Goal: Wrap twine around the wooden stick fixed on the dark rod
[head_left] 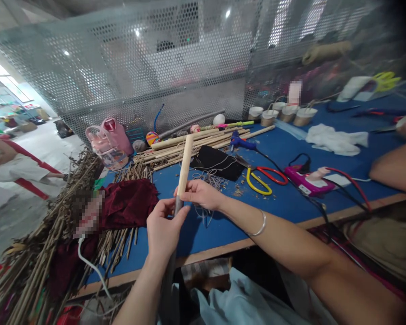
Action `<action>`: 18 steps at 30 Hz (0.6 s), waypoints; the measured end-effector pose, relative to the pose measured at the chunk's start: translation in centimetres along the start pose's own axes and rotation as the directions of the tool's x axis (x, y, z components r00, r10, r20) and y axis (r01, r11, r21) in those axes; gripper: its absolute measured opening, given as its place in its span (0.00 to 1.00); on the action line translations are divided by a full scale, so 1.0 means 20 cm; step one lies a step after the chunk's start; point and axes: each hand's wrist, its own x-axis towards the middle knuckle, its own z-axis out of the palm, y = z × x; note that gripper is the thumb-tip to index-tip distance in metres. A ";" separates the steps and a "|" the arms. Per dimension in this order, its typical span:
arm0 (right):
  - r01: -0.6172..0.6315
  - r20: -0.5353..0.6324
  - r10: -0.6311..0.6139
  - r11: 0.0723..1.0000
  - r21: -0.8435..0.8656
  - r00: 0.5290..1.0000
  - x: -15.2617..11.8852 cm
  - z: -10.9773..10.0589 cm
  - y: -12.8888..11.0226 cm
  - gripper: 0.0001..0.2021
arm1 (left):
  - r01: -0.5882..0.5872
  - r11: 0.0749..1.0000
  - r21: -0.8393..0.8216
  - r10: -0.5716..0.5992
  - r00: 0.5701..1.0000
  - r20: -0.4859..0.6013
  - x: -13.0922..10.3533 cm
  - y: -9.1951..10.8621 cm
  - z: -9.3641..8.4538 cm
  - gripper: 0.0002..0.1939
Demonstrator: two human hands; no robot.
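Note:
A pale wooden stick (185, 164) stands tilted in front of me, bare at its upper end and covered in grey lower down. My left hand (164, 228) is closed around the grey part, thumb and fingers on either side. Just above, my right hand (201, 194) pinches the stick where bare wood meets the grey covering. Behind my right hand lies a tangle of grey cord (213, 179) beside a black cloth (219, 162). Scissors (262, 180) with yellow and red handles rest to the right. The stick's lower end is hard to make out.
Wooden sticks (209, 137) lie along the back by a perforated metal screen. A dark red cloth (130, 203) covers twigs at left. A blue glue gun (242, 142), a magenta power strip (307, 180) and paper cups (304, 116) are rightward. Another person's arm (397, 167) reaches in at right.

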 end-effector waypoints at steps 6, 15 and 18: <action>0.005 0.067 -0.006 1.000 0.014 0.998 -0.02 0.00 -0.03 0.14 | 0.323 0.908 -0.266 -0.216 0.906 0.364 0.01 0.01 -0.01 0.16; 0.047 0.060 -0.047 0.999 -0.001 0.997 -0.02 0.00 -0.02 0.14 | 0.056 0.990 -0.129 -0.056 0.998 0.004 -0.03 0.04 0.04 0.16; 0.046 0.093 -0.048 0.998 0.033 0.994 -0.03 0.01 -0.03 0.16 | 0.076 0.971 -0.226 -0.070 0.997 0.033 -0.03 0.05 0.04 0.20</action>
